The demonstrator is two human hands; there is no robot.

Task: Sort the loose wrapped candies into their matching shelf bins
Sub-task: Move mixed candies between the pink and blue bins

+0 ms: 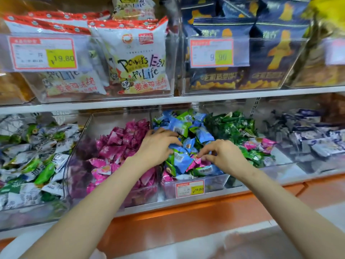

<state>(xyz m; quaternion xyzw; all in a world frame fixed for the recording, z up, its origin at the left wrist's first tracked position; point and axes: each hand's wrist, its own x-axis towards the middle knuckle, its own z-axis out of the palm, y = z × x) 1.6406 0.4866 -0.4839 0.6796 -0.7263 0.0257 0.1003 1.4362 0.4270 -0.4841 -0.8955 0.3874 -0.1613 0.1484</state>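
Observation:
The middle clear bin (214, 181) holds blue wrapped candies (182, 163) mixed with green and pink ones. My left hand (158, 144) reaches into it from the left, and its curled fingers and thumb close round a blue candy (176, 147). My right hand (222, 154) is in the same bin, and its thumb and forefinger pinch at a pink candy (196, 160) lying among the blue ones. The bin of pink candies (119, 146) sits just left. A bin of green candies (229, 128) sits just right, with a few stray pink candies (261, 144) in it.
A bin of white and green candies (28, 156) stands at the far left, and one of dark blue and white candies (308, 135) at the far right. A price tag (189, 188) hangs on the middle bin. The upper shelf (168, 100) carries snack bags close overhead.

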